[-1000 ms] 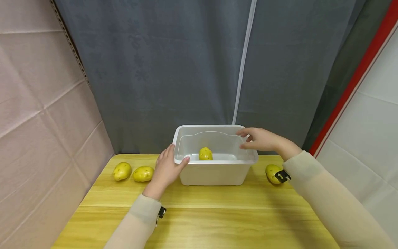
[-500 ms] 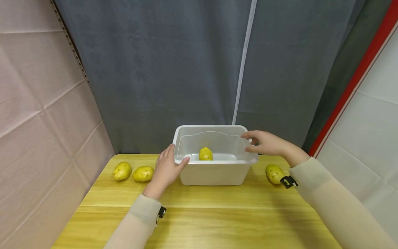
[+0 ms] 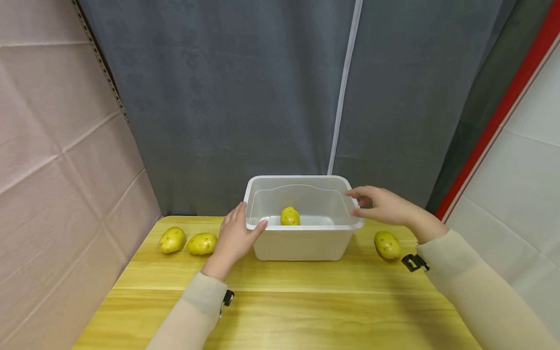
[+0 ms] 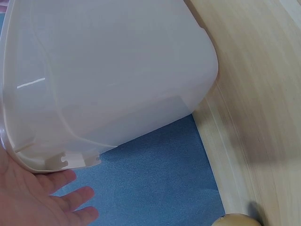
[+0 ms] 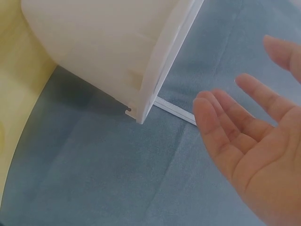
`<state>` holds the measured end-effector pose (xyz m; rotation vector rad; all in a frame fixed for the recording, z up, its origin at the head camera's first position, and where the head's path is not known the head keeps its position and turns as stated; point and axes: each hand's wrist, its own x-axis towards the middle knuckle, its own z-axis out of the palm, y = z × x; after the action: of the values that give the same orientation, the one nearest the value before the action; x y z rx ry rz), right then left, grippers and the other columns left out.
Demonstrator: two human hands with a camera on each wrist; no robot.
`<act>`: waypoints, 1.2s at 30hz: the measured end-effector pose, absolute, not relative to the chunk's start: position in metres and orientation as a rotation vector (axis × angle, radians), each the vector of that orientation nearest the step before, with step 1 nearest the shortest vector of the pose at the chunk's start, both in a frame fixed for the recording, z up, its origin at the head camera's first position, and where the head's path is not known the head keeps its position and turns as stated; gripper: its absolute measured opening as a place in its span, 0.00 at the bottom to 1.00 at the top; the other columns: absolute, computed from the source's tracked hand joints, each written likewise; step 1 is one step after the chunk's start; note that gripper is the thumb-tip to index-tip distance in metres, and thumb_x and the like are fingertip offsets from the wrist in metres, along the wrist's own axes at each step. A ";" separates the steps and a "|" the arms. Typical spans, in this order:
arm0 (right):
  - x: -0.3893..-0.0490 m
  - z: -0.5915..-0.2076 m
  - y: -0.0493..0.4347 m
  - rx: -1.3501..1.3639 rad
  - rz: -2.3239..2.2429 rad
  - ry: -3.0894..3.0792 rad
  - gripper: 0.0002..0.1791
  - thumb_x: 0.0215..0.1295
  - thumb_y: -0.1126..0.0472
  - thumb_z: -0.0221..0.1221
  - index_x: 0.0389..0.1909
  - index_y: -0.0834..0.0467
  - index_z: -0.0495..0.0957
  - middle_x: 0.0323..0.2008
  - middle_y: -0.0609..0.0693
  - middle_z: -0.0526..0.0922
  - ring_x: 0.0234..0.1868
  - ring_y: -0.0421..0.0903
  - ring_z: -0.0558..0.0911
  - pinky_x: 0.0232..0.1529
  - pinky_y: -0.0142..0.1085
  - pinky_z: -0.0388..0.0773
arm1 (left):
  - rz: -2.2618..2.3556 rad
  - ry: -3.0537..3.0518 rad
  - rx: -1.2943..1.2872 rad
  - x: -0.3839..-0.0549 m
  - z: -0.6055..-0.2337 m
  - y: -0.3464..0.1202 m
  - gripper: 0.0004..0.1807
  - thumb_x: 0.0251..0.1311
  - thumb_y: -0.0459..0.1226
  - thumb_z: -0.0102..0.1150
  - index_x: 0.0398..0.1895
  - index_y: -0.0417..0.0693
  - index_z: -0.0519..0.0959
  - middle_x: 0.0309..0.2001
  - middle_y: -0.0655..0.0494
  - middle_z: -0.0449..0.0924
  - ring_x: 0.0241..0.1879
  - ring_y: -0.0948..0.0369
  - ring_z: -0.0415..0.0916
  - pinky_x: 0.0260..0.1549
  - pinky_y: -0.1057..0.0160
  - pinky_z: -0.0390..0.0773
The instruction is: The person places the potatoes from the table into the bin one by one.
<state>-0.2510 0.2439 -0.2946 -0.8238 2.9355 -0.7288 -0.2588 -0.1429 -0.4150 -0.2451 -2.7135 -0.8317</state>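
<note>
A white plastic bin (image 3: pixel 302 245) stands on the table with one yellow potato (image 3: pixel 289 216) inside. At its near left corner rests my left hand (image 3: pixel 235 238), thumb over the rim and fingers along the outer side. The left wrist view shows those fingers (image 4: pixel 70 197) fairly straight beside the rim. My right hand (image 3: pixel 380 206) hovers by the bin's right rim, fingers loosely bent and thumb apart. Nothing is in it, and the right wrist view shows its bare palm (image 5: pixel 268 160) apart from the bin's edge.
Two potatoes, one (image 3: pixel 172 239) farther left and another (image 3: pixel 202 243) near my left hand, lie on the wooden table (image 3: pixel 280 311). One more potato (image 3: pixel 387 244) lies right of the bin. A grey curtain (image 3: pixel 227 97) hangs close behind; pale panels flank both sides.
My right hand has moved right and slightly down, from over the bin's inside to its right rim. The left hand, bin and potatoes have stayed in place.
</note>
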 end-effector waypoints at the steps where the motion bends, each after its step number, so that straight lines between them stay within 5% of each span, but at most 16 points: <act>1: -0.250 -0.295 0.245 -0.818 -0.732 2.935 0.33 0.68 0.50 0.64 0.67 0.64 0.71 0.58 0.60 0.78 0.52 0.53 0.79 0.51 0.51 0.79 | -0.832 -2.712 -0.248 -0.259 -0.415 -0.143 0.56 0.63 0.70 0.46 0.78 0.37 0.51 0.77 0.39 0.53 0.74 0.40 0.51 0.72 0.41 0.47; 36: -0.224 -0.314 0.272 -0.756 -0.786 2.994 0.33 0.70 0.47 0.62 0.69 0.60 0.69 0.64 0.62 0.73 0.58 0.60 0.77 0.54 0.58 0.78 | -0.848 -2.727 -0.239 -0.259 -0.414 -0.138 0.54 0.64 0.68 0.49 0.78 0.37 0.50 0.77 0.39 0.52 0.75 0.41 0.50 0.73 0.41 0.47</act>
<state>-0.2238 0.2722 -0.3136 -0.7564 2.9936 -0.7859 -0.2593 -0.1384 -0.4142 -0.2386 -2.7270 -0.8478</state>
